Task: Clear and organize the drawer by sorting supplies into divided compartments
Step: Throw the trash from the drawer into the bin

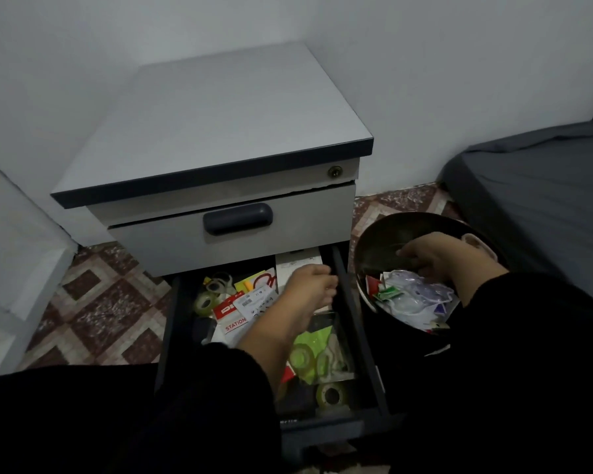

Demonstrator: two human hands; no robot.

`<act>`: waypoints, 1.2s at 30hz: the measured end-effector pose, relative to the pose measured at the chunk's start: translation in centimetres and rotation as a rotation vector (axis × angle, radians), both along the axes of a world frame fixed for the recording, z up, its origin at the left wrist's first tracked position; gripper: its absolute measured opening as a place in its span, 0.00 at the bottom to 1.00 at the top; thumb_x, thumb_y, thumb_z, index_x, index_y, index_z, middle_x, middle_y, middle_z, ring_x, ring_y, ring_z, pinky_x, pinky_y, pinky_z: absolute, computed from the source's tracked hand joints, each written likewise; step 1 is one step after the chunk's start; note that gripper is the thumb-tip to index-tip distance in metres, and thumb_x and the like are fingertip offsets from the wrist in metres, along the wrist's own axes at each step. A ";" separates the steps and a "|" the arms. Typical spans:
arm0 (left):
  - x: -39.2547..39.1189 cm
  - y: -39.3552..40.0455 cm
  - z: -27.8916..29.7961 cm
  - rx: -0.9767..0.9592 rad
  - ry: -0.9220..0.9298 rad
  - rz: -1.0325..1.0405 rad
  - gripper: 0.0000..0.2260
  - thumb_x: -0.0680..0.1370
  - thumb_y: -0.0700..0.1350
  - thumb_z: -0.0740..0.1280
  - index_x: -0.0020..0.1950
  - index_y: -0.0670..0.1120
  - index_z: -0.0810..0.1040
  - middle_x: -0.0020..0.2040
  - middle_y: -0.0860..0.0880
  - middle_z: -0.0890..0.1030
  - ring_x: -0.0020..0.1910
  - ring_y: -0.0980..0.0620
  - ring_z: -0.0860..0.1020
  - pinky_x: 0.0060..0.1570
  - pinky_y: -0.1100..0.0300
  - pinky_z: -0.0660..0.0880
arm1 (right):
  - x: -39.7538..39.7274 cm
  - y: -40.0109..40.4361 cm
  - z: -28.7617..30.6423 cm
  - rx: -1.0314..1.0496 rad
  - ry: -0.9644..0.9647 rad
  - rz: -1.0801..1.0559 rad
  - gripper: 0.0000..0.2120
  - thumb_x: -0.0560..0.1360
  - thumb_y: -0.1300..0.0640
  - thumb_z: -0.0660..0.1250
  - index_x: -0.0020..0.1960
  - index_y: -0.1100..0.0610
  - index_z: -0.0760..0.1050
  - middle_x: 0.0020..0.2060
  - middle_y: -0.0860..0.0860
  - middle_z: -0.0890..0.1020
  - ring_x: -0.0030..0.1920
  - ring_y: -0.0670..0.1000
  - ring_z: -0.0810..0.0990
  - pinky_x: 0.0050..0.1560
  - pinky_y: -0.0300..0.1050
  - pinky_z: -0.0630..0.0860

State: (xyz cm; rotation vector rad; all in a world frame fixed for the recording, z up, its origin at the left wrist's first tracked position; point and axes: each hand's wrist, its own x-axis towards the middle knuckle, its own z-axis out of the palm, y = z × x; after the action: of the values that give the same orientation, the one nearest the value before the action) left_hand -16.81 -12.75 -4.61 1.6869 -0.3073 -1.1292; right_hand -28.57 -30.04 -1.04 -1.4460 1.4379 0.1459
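Observation:
The cabinet's lower drawer [357, 336] stands pulled out, dark-walled and full of supplies. Clear tape rolls [204, 302] lie at its back left, red-and-white stationery packets [233, 319] in the middle, and green tape rolls [303, 357] in a clear tray toward the front right. My left hand [308, 289] reaches into the back right of the drawer with its fingers bent down; what they touch is hidden. My right hand [428, 258] is inside a dark round bowl [391, 227] on the floor to the right, fingers curled over a pile of small packets and plastic [411, 295].
The grey cabinet top [220, 131] is bare, and the upper drawer with its dark handle [237, 218] is closed. A grey mattress [545, 200] lies at the right, and a white block [7, 251] at the left. Patterned floor tiles [100, 302] show around the cabinet.

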 end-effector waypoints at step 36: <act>6.7 14.0 -4.9 0.834 -0.797 -0.298 0.32 0.74 0.45 0.71 0.74 0.49 0.60 0.70 0.42 0.65 0.68 0.41 0.63 0.64 0.49 0.67 | 5.3 16.1 -7.0 -0.494 0.430 0.738 0.19 0.78 0.62 0.60 0.67 0.65 0.65 0.64 0.58 0.75 0.64 0.57 0.75 0.57 0.50 0.72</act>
State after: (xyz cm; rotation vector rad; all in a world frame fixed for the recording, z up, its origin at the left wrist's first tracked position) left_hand -10.08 1.27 -9.54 2.8950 -0.6570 -0.7620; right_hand -23.28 -13.90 -8.06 -2.4290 1.2407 0.6261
